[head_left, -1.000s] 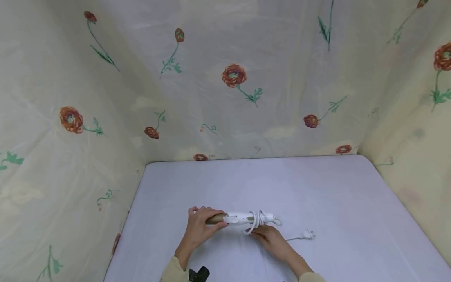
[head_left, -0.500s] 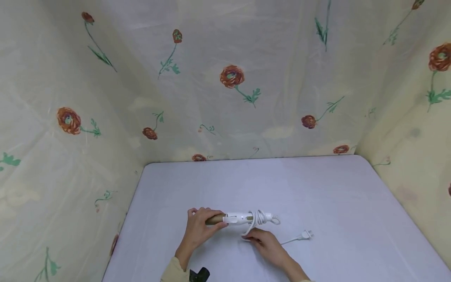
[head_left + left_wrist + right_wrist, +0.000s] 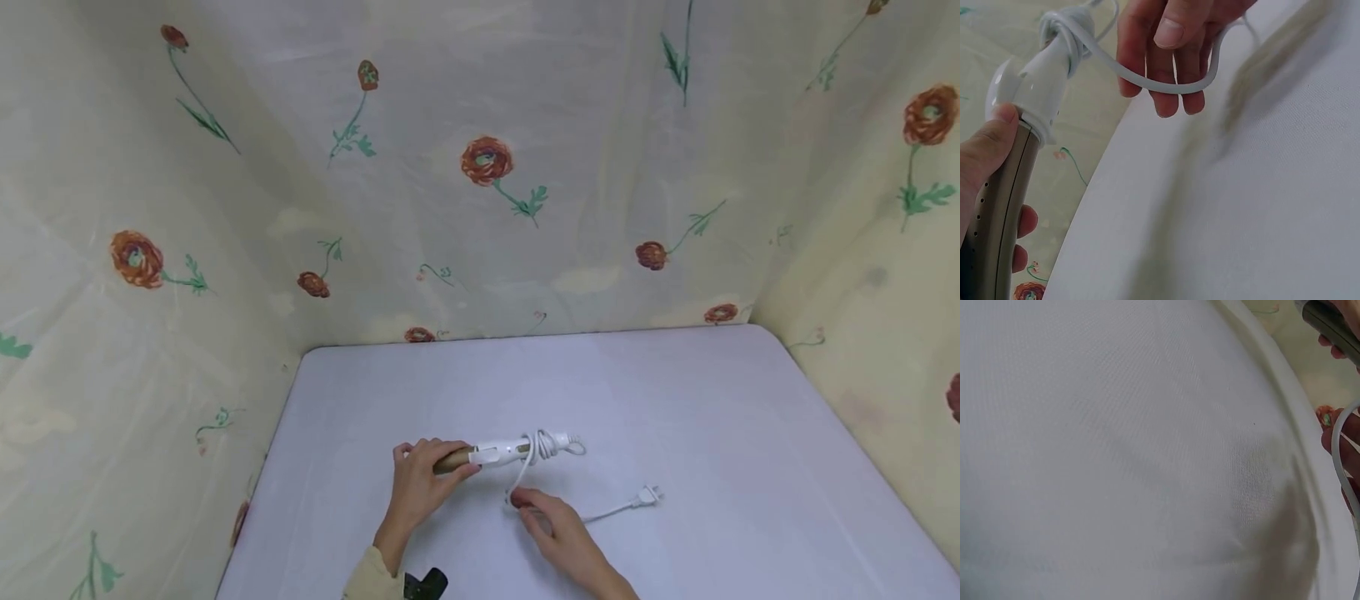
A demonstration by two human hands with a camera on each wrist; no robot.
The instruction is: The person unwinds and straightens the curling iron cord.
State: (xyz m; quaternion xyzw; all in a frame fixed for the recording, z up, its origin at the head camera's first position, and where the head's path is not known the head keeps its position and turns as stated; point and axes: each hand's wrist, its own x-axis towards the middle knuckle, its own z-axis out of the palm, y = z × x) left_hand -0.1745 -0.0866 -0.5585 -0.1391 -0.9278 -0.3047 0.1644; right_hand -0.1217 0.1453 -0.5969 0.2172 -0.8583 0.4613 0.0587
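Observation:
A hair styling iron (image 3: 489, 453) with a white handle and a gold-brown barrel (image 3: 1010, 187) is held just above the table, its handle end pointing right. My left hand (image 3: 417, 485) grips the barrel, with the thumb near the white part. Several turns of white power cord (image 3: 543, 445) wrap the handle. Nearer the body, my right hand (image 3: 564, 535) holds a slack length of that cord, which crosses its curled fingers in the left wrist view. From there the cord runs right to a two-pin plug (image 3: 647, 497) on the table.
A white-covered table (image 3: 420, 383) lies under both hands. Flower-printed curtains (image 3: 480, 250) enclose its back and sides. A small black object (image 3: 424, 585) shows at the bottom edge beside the left forearm.
My right hand has drawn the cord down and away from the handle, so the strand between them is longer. The iron's handle end has risen slightly. The plug has shifted a little left in view.

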